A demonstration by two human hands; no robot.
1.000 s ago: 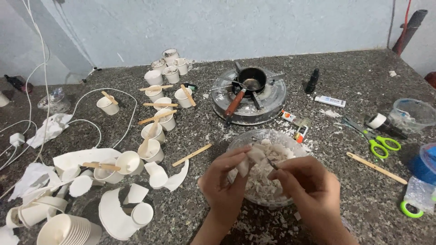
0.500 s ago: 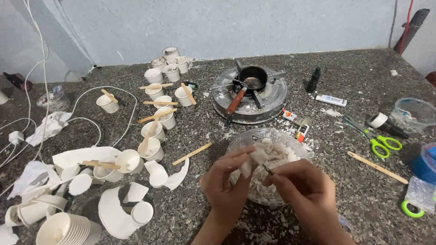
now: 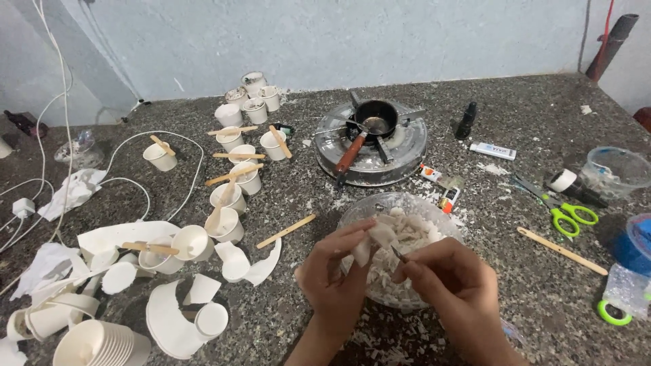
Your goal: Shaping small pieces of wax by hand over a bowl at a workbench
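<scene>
Ideally the left hand [image 3: 336, 271] pinches the white wax chunk [image 3: 369, 245] steady over the glass bowl [image 3: 352, 217] — the right hand [image 3: 454, 288], gripping a small blade [image 3: 399, 253], shaves away from fingers.

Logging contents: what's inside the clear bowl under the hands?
The clear bowl holds white waxy chunks. The left hand and right hand cover its near part.
</scene>
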